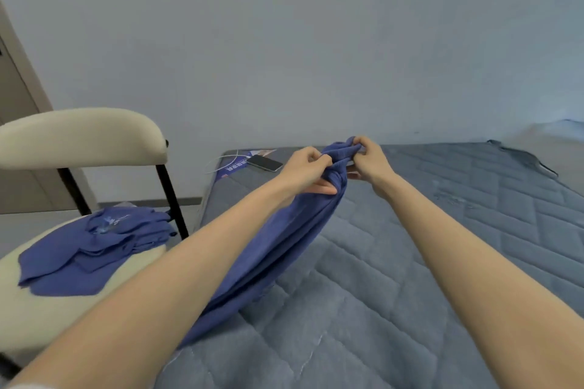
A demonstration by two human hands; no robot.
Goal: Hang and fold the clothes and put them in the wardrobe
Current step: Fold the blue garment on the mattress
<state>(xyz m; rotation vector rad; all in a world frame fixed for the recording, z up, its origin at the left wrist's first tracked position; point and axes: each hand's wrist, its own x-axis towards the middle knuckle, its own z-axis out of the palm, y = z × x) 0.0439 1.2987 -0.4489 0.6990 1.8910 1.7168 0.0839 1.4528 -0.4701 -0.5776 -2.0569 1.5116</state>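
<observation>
Grey mattress [410, 246], blue garment [278, 230] gripped by both hands

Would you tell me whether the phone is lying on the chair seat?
No, the phone lies on the grey mattress, near its far left corner.

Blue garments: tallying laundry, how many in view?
2: held garment gripped by left hand and right hand above the mattress; chair garment on the chair seat, possibly hiding more.
</observation>
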